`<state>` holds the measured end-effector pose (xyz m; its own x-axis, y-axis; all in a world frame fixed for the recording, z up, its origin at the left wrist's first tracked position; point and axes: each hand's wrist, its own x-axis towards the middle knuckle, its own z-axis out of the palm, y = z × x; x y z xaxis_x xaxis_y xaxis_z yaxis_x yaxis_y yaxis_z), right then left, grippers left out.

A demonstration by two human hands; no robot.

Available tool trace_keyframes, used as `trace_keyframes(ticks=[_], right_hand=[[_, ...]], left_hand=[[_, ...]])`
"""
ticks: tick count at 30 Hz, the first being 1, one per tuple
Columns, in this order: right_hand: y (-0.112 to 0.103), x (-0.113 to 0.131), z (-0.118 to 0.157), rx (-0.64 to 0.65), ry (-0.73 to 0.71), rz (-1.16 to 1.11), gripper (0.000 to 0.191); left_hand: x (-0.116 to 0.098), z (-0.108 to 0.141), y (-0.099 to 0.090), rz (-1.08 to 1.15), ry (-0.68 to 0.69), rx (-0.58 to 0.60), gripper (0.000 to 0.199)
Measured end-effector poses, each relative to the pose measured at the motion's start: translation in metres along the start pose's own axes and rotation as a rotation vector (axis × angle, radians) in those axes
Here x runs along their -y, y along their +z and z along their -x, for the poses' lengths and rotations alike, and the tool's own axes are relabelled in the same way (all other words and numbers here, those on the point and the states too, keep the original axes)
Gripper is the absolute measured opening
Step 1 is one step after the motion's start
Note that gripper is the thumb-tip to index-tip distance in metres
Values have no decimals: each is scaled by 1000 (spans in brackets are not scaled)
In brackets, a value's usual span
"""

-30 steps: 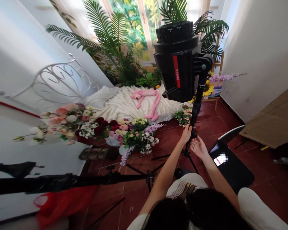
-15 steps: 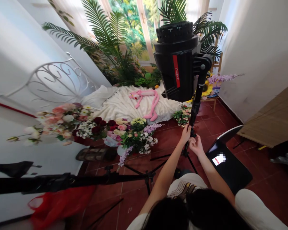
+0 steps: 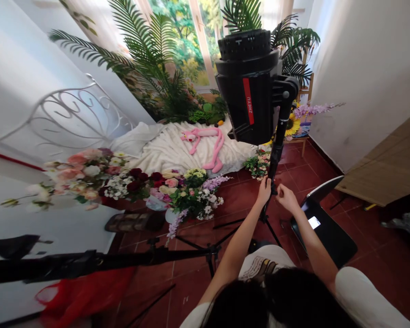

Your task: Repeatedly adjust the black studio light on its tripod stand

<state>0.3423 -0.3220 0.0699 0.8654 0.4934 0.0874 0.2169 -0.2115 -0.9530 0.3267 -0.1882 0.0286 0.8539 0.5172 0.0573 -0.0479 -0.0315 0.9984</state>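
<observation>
Pole (image 3: 276, 156) stands within fingers of left hand (image 3: 264, 192), beside right hand (image 3: 287, 199).

The left hand (image 3: 264, 191) hides part of the slim black light stand (image 3: 276, 156). The left edge crops another black stand (image 3: 123, 260).

I watch one head-worn view, facing forward and down, near the studio light (image 3: 249, 91), window (image 3: 172, 36) farther off beyond it, tiled floor (image 3: 191, 296) below it
</observation>
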Motion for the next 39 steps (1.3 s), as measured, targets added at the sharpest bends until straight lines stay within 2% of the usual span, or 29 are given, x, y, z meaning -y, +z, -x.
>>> trace_keyframes(ticks=[2, 4, 5, 8, 12, 14, 17, 22, 25, 28, 31, 35, 39], right_hand=[[-15, 27, -9, 48, -112, 14, 31], [-22, 59, -23, -28, -231, -67, 38], [-23, 75, -31, -84, -291, -116, 47], [-14, 113, -56, -143, -425, -195, 70], [7, 128, -83, -120, -473, -192, 61], [14, 127, -92, -137, -491, -182, 54], [22, 125, -97, -255, -496, -130, 42], [36, 129, -88, -491, -448, -14, 31], [43, 129, -85, -571, -427, 1, 30], [47, 113, -83, -553, -412, -11, 30], [52, 80, -74, -485, -336, -43, 30], [62, 38, -59, -401, -208, -53, 25], [64, 32, -61, -444, -251, -66, 25]], left_hand=[[0, -1, 1, 17, 15, 7, 50], [0, -1, 1, 45, 27, 20, 53], [0, -1, 2, 53, 29, 23, 55], [-3, 0, 2, 46, 26, 21, 60], [-3, 0, 0, 35, 44, 30, 63], [-1, -1, 0, 31, 54, 38, 64], [3, -2, 0, 29, 51, 44, 63], [12, -2, -2, 71, -3, 66, 59], [14, -4, -4, 114, 12, 101, 53], [14, -6, -4, 157, 13, 55, 47], [12, -7, -1, 243, -45, -16, 45], [9, -6, 0, 283, -99, -38, 39], [10, -2, -1, 238, -74, -4, 39]])
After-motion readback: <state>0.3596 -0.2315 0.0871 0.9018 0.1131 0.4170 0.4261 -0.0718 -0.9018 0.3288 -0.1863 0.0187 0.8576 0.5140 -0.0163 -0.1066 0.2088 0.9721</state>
